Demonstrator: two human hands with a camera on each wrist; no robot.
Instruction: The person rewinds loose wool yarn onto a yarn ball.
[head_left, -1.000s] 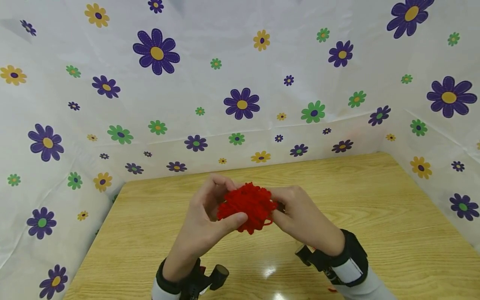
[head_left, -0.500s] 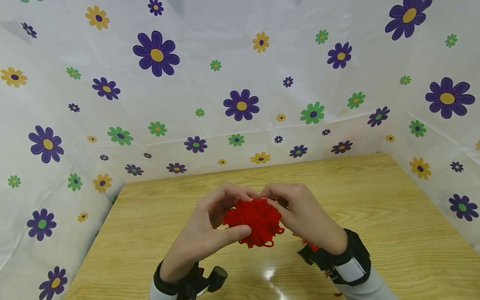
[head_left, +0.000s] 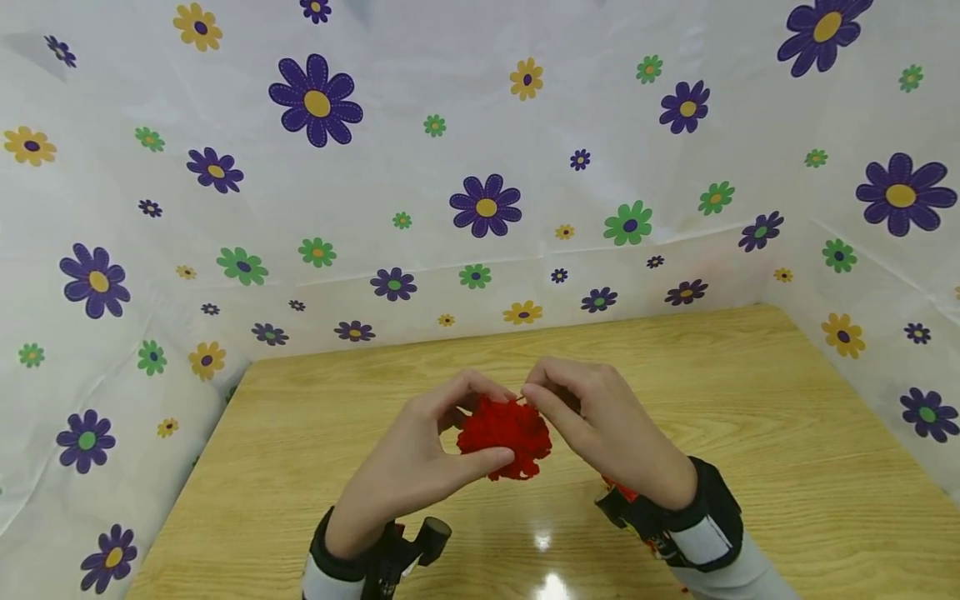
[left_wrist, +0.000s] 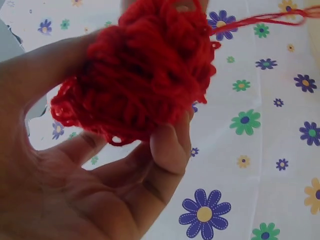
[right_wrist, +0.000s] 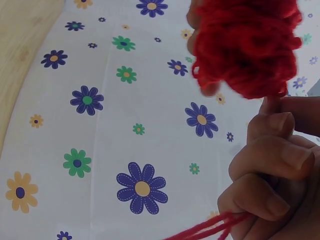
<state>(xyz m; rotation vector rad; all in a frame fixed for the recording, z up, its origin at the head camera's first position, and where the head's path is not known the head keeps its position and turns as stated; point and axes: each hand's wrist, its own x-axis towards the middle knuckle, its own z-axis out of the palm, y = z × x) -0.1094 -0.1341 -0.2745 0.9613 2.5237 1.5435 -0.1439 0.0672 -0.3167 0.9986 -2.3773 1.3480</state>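
A fluffy bundle of red yarn (head_left: 504,437) is held up over the table between both hands. My left hand (head_left: 420,454) grips it from the left, thumb across the near side and fingers behind. In the left wrist view the looped yarn (left_wrist: 150,75) fills the space between thumb and fingertips. At the bundle's upper right edge, my right hand (head_left: 600,421) pinches a thin strand between thumb and index finger. Its other fingers (right_wrist: 255,195) are curled in the right wrist view, with red yarn strands (right_wrist: 202,231) trailing out from under them.
The wooden table (head_left: 315,450) lies below, backed by a white flower-print cloth (head_left: 420,167) on several sides. More red yarn (head_left: 621,487) shows beneath my right wrist. Dark wrist-worn camera mounts (head_left: 431,542) stick out under both arms.
The bundle has shifted slightly right and turned in my left hand. My right hand has moved from the bundle's right side to its top right edge, drawing a strand a little away.
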